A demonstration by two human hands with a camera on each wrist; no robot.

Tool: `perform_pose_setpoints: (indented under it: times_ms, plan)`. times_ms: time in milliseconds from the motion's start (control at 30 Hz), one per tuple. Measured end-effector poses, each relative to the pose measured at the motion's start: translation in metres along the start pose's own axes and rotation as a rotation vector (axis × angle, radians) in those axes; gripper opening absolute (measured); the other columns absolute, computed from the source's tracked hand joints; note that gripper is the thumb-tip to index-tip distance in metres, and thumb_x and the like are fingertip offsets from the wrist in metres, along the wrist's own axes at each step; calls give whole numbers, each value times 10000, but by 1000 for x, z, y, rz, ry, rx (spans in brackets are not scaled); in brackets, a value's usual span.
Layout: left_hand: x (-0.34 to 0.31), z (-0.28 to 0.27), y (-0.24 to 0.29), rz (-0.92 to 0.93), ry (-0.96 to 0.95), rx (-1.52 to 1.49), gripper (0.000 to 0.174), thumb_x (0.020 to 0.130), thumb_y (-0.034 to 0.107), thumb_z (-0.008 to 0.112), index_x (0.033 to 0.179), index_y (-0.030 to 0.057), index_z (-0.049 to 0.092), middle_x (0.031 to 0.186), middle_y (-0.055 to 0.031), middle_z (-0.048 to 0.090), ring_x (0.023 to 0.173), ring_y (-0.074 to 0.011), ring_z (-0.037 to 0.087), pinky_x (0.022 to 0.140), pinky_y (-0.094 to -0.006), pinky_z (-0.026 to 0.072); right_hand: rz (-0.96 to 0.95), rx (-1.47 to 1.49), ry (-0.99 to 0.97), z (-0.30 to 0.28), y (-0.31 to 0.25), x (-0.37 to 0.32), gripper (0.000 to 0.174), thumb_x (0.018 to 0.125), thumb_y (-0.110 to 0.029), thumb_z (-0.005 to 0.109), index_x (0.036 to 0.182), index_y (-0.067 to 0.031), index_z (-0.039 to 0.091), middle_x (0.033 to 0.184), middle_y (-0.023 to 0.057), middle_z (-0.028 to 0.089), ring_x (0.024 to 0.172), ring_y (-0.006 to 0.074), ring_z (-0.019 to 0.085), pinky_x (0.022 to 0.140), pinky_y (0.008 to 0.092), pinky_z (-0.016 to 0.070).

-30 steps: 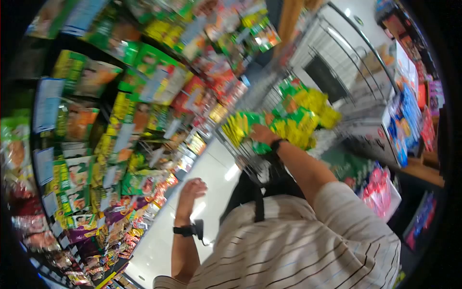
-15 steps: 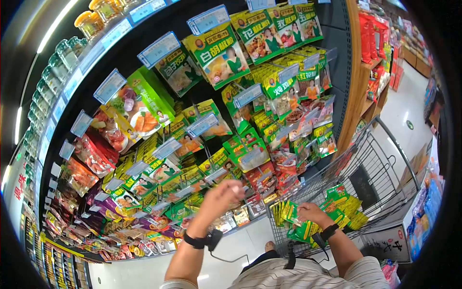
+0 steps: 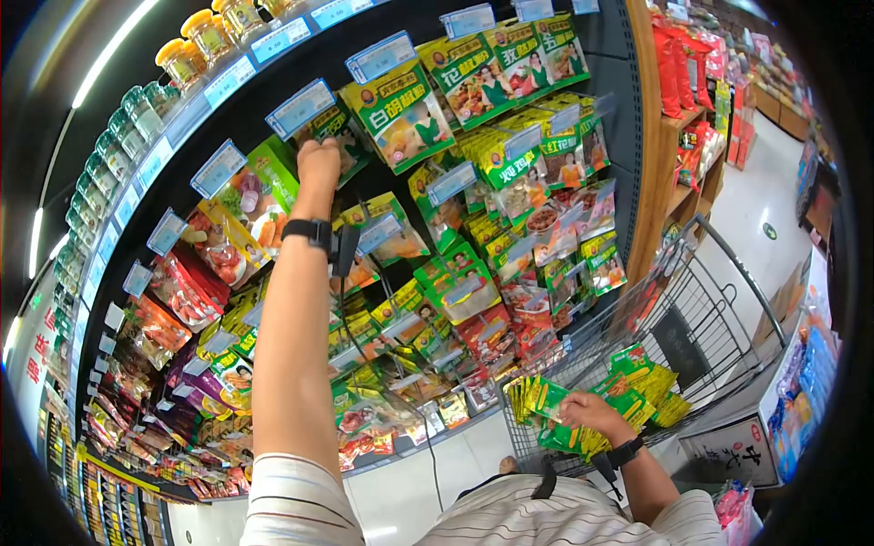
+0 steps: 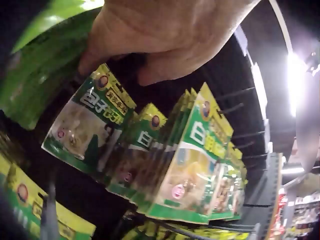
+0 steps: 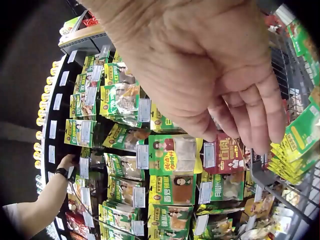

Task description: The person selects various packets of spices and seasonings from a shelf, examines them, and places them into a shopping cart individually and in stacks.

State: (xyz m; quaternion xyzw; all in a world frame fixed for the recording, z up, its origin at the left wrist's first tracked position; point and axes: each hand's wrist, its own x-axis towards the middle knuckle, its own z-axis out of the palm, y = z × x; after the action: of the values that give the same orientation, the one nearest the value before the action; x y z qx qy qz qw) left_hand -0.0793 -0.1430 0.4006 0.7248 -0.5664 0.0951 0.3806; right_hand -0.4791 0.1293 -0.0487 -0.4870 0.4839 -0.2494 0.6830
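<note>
In the head view, my left hand (image 3: 320,166) is raised to a dark green packet (image 3: 350,136) hanging on the rack. Seen from the left wrist, the hand (image 4: 170,35) is at the top edge of this white-and-green packet (image 4: 82,122); whether the fingers pinch it cannot be told. My right hand (image 3: 587,411) is low over the cart, beside yellow-green packets (image 3: 546,398). The right wrist view shows that hand (image 5: 200,65) with fingers loosely bent and nothing visibly held, near fanned packets (image 5: 292,155).
A wire cart (image 3: 728,305) with more packets (image 3: 648,387) stands at the right. Price tags (image 3: 381,56) jut out from the rack above the hanging packets. Jars (image 3: 141,111) line the upper left shelf. A wooden shelf end (image 3: 645,182) stands beyond the rack.
My left hand has moved up and left, to the dark green packet. The right hand stays over the cart. The head view has swung from the cart toward the rack.
</note>
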Motion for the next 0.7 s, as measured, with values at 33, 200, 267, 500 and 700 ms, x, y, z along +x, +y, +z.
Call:
perform_pose_setpoints:
  times_ms: [33, 200, 267, 500, 700]
  plan:
    - [11, 2, 6, -23, 16, 101, 479, 942, 300, 548, 1260, -56, 589, 1224, -303, 624, 1165, -367, 621, 1016, -431, 470, 2, 3, 28, -1, -1, -3, 276, 951, -198, 578, 1122, 16, 609, 977, 101, 685, 834, 193, 686, 705, 327, 577]
    - [161, 88, -90, 6, 43, 306, 471, 914, 362, 559, 1207, 7, 658, 1287, -264, 608, 1180, -370, 615, 1008, -423, 485, -16, 103, 106, -7, 5, -25, 288, 941, -199, 605, 1129, 19, 610, 958, 103, 687, 807, 178, 686, 699, 316, 579]
    - [156, 85, -81, -76, -78, 352, 471, 928, 360, 531, 1230, 21, 655, 1309, -238, 605, 1211, -358, 598, 1009, -419, 485, -35, 145, 138, -10, 8, -33, 285, 934, -195, 616, 1118, 22, 612, 937, 103, 687, 784, 172, 684, 692, 311, 579]
    - [130, 75, -76, 128, -134, 524, 476, 954, 375, 486, 1199, 11, 670, 1287, -237, 622, 1192, -360, 614, 996, -419, 492, 20, 186, 188, -14, 22, -38, 270, 920, -173, 634, 1089, 36, 613, 897, 99, 684, 745, 161, 682, 672, 303, 578]
    - [176, 113, -112, -248, 24, 32, 429, 908, 324, 620, 1194, 8, 671, 1263, -211, 646, 1168, -360, 629, 978, -418, 508, 19, 147, 142, -14, 15, -30, 275, 911, -191, 640, 1074, 30, 625, 903, 98, 685, 749, 163, 682, 674, 296, 574]
